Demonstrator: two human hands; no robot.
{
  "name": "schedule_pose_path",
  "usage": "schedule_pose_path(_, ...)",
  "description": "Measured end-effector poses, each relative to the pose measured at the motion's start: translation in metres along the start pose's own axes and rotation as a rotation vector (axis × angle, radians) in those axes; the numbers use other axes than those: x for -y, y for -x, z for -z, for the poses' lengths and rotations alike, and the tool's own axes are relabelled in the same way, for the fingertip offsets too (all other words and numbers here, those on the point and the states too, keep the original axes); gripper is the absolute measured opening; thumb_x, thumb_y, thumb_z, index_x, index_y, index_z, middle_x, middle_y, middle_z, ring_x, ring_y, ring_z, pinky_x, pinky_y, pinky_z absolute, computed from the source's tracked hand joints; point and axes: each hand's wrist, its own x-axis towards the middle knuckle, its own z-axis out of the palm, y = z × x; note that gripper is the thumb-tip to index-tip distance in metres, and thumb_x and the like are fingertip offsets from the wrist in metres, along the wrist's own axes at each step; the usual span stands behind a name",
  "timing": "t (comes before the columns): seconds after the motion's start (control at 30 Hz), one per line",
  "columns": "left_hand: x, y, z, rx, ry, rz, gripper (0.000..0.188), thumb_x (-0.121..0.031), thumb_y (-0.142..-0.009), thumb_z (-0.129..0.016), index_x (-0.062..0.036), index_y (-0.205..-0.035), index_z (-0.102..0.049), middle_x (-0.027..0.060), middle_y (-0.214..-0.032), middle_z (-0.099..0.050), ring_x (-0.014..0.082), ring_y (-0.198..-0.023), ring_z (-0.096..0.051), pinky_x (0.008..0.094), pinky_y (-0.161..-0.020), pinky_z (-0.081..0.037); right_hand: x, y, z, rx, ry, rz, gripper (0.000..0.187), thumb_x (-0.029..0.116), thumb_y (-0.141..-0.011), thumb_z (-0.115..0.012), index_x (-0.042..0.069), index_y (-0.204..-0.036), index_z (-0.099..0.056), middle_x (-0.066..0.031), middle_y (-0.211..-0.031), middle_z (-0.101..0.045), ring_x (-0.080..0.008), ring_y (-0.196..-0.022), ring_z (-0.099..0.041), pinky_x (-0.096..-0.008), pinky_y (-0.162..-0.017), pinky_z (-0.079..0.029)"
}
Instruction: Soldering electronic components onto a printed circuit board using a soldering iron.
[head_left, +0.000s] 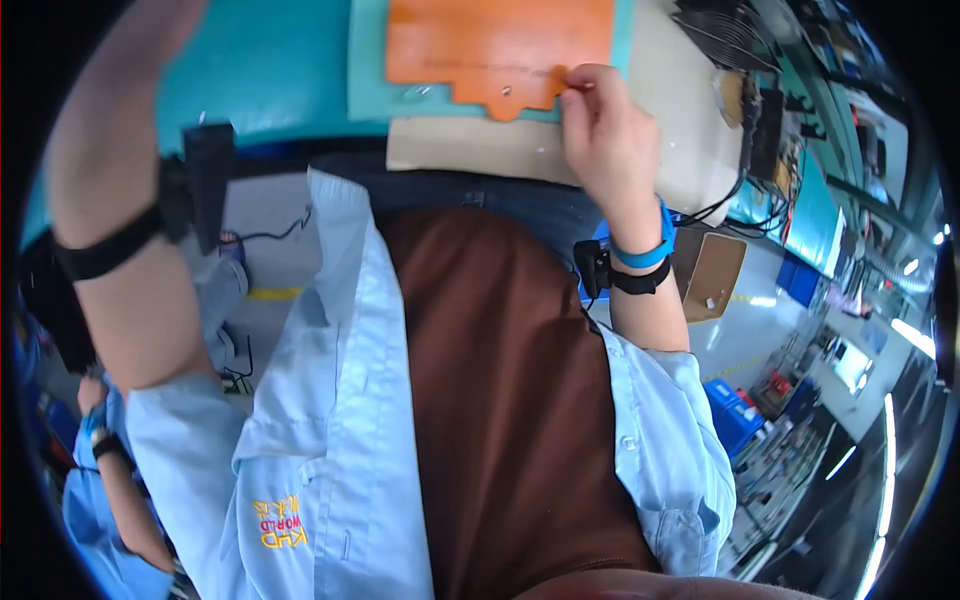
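A flat orange plate [500, 40] with a stepped, tabbed near edge and a small hole lies on a light green board [368, 70] at the top of the view. My right hand [612, 135] is closed, its thumb and forefinger pinched at the plate's near right edge; the fingertips partly cover that edge. At the upper left, my left hand [135, 60] is smeared by motion over the teal table surface, and its fingers are cut off by the frame. A clear, shiny bit [418, 92] shows on the green board beside the plate.
A beige strip [480, 146] runs along the near table edge. Right of the board are a pale work surface [690, 130], black cables [712, 213] and dark equipment [770, 140]. A cardboard box [712, 275] is below right. Another person's arm [125, 500] shows at lower left.
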Motion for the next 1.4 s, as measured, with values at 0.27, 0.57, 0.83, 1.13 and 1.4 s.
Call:
schedule_pose_path(0.27,-0.009,0.022,0.035,-0.085,-0.002,0.142,0.029,-0.018,-0.101,-0.065,-0.0025,-0.125,-0.066,0.0091,-0.092,-0.070,0.0145,-0.080,-0.067,0.0266,-0.068,-0.051,0.005,0.005,0.002,-0.003,-0.037,-0.143,0.014,0.004,-0.090,-0.071,0.006,-0.102,-0.065,-0.0028,-0.061,-0.057,-0.0121,-0.050,-0.052,-0.0269,-0.053,-0.045)
schedule_pose_path(0.57,-0.034,-0.005,0.056,-0.024,-0.001,0.182,0.034,-0.016,-0.102,-0.064,-0.0018,-0.133,-0.060,0.0064,-0.092,-0.070,0.0123,-0.078,-0.066,0.0242,-0.067,-0.051,0.010,0.002,0.004,-0.016,-0.037,-0.172,0.013,0.003,-0.091,-0.071,0.005,-0.103,-0.065,-0.0018,-0.059,-0.053,-0.0118,-0.050,-0.049,-0.0272,-0.052,-0.043)
schedule_pose_path(0.83,-0.052,-0.017,0.056,0.035,0.032,0.240,0.039,-0.015,-0.104,-0.062,-0.0012,-0.140,-0.055,0.0040,-0.092,-0.070,0.0103,-0.075,-0.065,0.0220,-0.067,-0.051,0.009,-0.003,0.003,-0.015,0.003,-0.122,0.011,0.005,-0.092,-0.067,0.006,-0.102,-0.063,-0.0057,-0.062,-0.059,-0.0201,-0.052,-0.057,-0.0322,-0.053,-0.046)
schedule_pose_path(1.13,-0.042,-0.015,0.036,0.087,-0.071,0.126,0.035,-0.020,-0.100,-0.066,-0.0010,-0.129,-0.061,0.0089,-0.089,-0.070,0.0176,-0.080,-0.067,0.0287,-0.072,-0.052,0.006,-0.001,0.000,-0.062,-0.005,-0.163,0.009,0.006,-0.094,-0.066,0.005,-0.103,-0.062,-0.0068,-0.063,-0.058,-0.0232,-0.053,-0.060,-0.0331,-0.054,-0.048)
schedule_pose_path(1.4,-0.014,0.051,0.031,-0.020,-0.475,0.162,0.029,-0.025,-0.097,-0.069,-0.0016,-0.114,-0.071,0.0186,-0.084,-0.070,0.0365,-0.078,-0.067,0.0398,-0.071,-0.052,0.019,-0.004,0.013,-0.003,-0.055,-0.157,0.017,0.011,-0.095,-0.070,0.007,-0.110,-0.063,-0.0072,-0.065,-0.059,-0.0262,-0.059,-0.064,-0.0361,-0.057,-0.051)
